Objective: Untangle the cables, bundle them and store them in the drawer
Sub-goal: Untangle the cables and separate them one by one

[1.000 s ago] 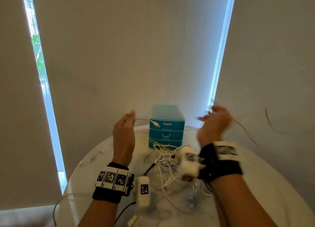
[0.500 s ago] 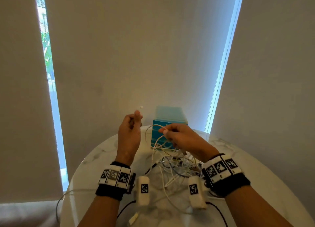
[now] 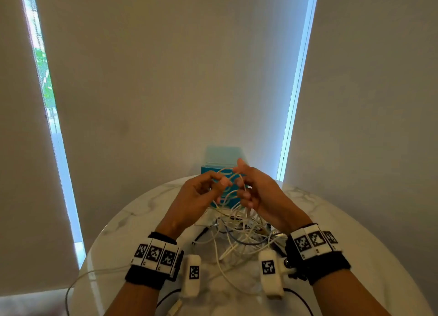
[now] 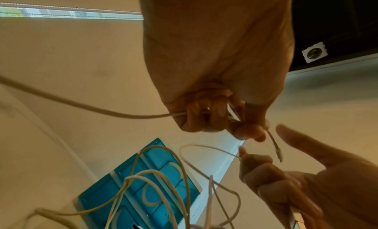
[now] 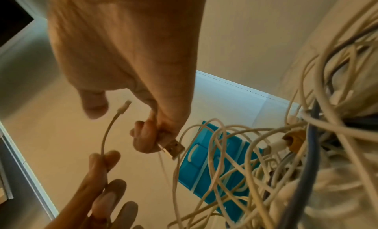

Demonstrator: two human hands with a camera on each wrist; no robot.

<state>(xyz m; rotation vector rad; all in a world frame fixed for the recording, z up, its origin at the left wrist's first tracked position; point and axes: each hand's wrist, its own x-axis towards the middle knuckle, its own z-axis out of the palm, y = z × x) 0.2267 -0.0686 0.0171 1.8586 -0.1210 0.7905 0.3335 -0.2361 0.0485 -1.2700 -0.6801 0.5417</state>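
Observation:
A thin white cable (image 3: 227,173) hangs in loops between my two raised hands, in front of the teal three-drawer box (image 3: 222,156). My left hand (image 3: 218,185) pinches the cable near its small plug (image 5: 124,106), which sticks out free beyond the fingers. My right hand (image 3: 241,187) grips the same cable's USB plug (image 5: 171,148) between curled fingers. Below the hands, a tangle of white, grey and dark cables (image 3: 239,232) lies on the round marble table (image 3: 132,220). In the left wrist view the drawers (image 4: 143,192) look closed.
The drawer box stands at the table's far edge against pale blinds. One white cable (image 3: 94,271) trails off the table's left side. Black cords (image 3: 298,296) from the wrist cameras run over the near edge.
My right hand swung in from the far right to the centre. My left hand moved right to meet it. The cable now hangs in loops between them.

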